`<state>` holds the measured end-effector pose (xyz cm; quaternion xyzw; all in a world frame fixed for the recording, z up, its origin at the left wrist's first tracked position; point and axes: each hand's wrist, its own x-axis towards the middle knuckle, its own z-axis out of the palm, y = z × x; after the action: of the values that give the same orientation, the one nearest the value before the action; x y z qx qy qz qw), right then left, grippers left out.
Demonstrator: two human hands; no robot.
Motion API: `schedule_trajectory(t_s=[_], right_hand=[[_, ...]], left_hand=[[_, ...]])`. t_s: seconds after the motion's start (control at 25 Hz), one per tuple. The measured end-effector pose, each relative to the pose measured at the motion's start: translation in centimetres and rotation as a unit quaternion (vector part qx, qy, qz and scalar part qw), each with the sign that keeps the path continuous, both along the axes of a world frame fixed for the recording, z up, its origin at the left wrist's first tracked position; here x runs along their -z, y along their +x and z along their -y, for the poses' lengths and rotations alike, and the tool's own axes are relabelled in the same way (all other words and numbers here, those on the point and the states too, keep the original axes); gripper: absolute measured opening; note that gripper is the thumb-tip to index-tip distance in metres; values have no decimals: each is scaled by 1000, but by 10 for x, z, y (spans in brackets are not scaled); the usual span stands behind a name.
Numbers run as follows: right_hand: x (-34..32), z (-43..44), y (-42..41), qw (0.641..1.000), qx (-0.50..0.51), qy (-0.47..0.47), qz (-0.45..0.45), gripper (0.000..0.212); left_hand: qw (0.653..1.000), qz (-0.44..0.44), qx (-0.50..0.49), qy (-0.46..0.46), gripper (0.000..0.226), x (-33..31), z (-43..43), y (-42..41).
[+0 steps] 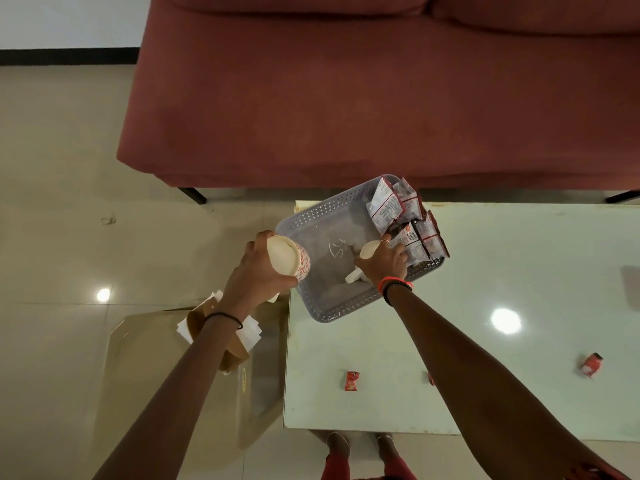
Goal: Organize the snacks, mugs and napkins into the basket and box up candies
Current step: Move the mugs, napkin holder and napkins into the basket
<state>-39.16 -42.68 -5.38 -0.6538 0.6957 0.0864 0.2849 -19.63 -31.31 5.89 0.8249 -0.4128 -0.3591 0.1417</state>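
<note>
A grey perforated basket sits at the table's far left corner. Several red-and-white snack packets stand along its right side. My left hand grips a white mug with a red pattern at the basket's left rim, its mouth turned toward me. My right hand is inside the basket, closed over a white mug resting on the basket floor. White napkins lie under my left wrist beside a brown paper piece. Red candies lie on the table: one near the front, another at the right.
The pale glass-topped table stands in front of a red sofa. A brown cardboard box lies on the tiled floor left of the table. My feet show below the table's front edge.
</note>
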Motion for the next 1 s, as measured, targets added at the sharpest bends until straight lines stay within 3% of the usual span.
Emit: schedule_trajectory(t_s=[0.16, 0.36, 0.68, 1.0], right_hand=[[-8, -5, -9, 1000, -9, 18, 18, 92], [-22, -11, -36, 994, -32, -40, 96, 71], [-19, -11, -58, 986, -13, -49, 160, 49], [-14, -2, -72, 985, -14, -57, 164, 39]], left_hand=[[999, -22, 44, 0, 90, 13, 40, -2], [992, 21, 122, 5, 90, 49, 100, -26], [981, 21, 192, -1, 91, 111, 160, -65], [973, 5, 230, 16, 95, 138, 179, -61]])
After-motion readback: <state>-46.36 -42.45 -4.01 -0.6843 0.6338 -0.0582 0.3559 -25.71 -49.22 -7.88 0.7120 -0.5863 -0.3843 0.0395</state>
